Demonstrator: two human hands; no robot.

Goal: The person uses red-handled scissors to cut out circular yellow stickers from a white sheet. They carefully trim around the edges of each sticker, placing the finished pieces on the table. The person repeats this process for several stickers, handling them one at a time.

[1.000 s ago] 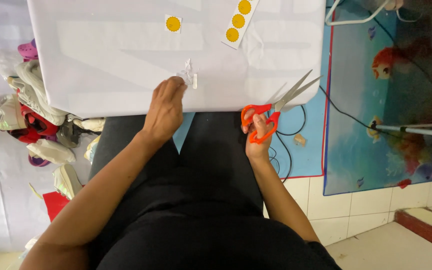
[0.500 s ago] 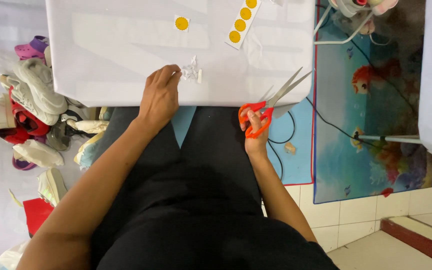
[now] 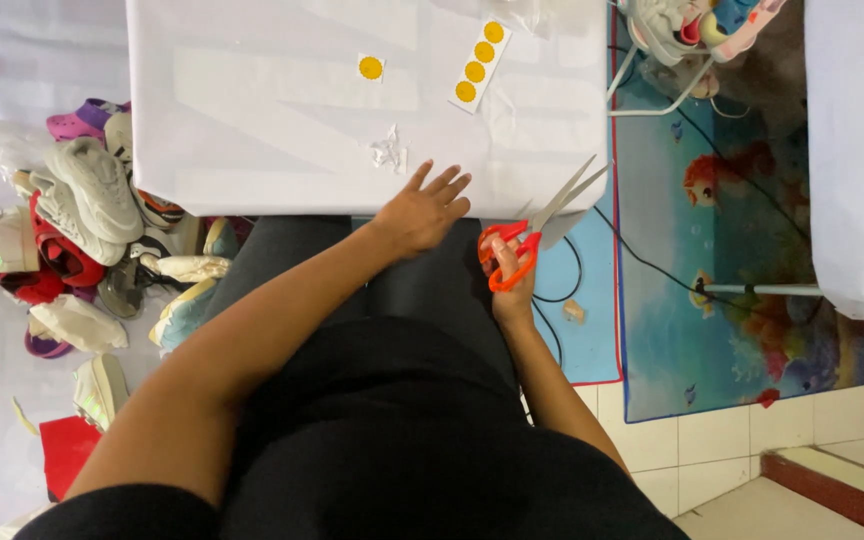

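Shifted rightward, my left hand [image 3: 422, 212] has let go of the crumpled white scrap [image 3: 388, 150], fingers spread open at the desk [image 3: 252, 90] edge.

My right hand [image 3: 508, 270] grasps the orange scissors [image 3: 532, 225], blades parted and angled away, probably to keep the points clear of the yellow sticker strip [image 3: 479, 60].

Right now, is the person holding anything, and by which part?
The right hand holds orange-handled scissors by the handle loops, blades open. The left hand holds nothing.
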